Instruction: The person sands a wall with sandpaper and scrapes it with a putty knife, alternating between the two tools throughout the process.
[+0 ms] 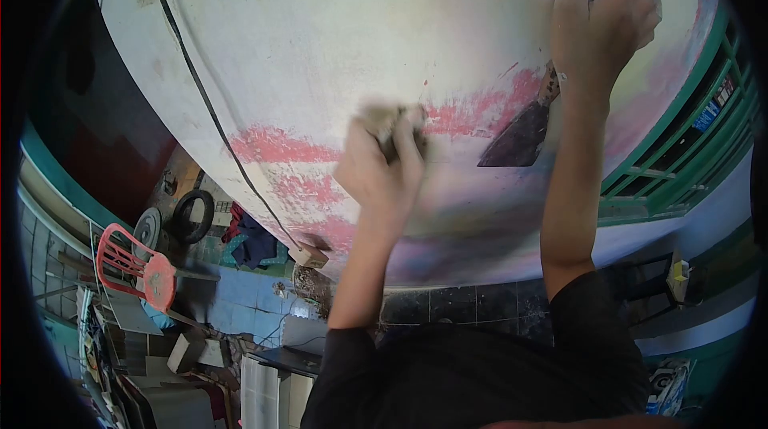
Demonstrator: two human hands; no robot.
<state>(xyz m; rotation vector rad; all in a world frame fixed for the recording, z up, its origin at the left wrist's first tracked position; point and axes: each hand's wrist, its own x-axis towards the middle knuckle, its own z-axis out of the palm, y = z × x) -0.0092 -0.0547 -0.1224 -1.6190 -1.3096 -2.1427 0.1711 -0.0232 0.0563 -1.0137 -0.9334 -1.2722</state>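
Against the painted wall [336,37], my left hand [380,161] is closed round a small, brownish, crumpled piece [392,121], blurred by motion. Pink scraped patches [280,145] show on both sides of it. My right hand [604,21] is raised higher at the right, its fingers bent and partly cut off by the upper edge. Beside my right wrist is a dark, flat scraper-like blade [520,137], with a worn, speckled upper part [549,85] that runs up behind the wrist. Whether my right hand holds it cannot be made out.
A black cable [196,77] runs down the wall to a small box [310,255]. Lower left are a red chair [158,277], a tyre [194,215] and piled cloths [254,241]. A green barred window [680,165] is at the right, above a small stool [676,281].
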